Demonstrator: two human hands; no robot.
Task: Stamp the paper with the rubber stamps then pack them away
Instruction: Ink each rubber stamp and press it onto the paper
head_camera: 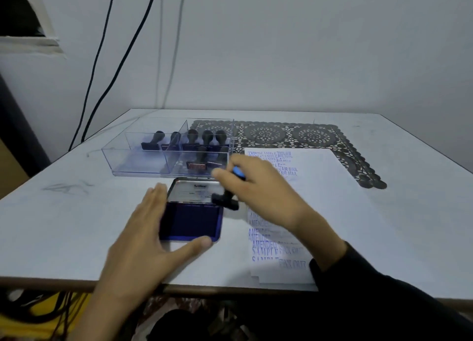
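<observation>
An open blue ink pad [190,221] lies near the table's front edge, its lid [193,191] raised behind it. My left hand [148,228] grips the pad, fingers along its left side and thumb at its front. My right hand [258,187] holds a black rubber stamp [226,200] with a blue top, tilted, just above the pad's back right corner. A white paper [327,207] with several blue stamped words lies to the right. A clear plastic organiser [143,159] behind the pad holds several black-handled stamps [202,138].
A dark lace mat [286,133] lies at the back under the paper's far edge. Black cables [102,59] hang down the wall on the left. The table's front edge [179,288] runs just below my left wrist.
</observation>
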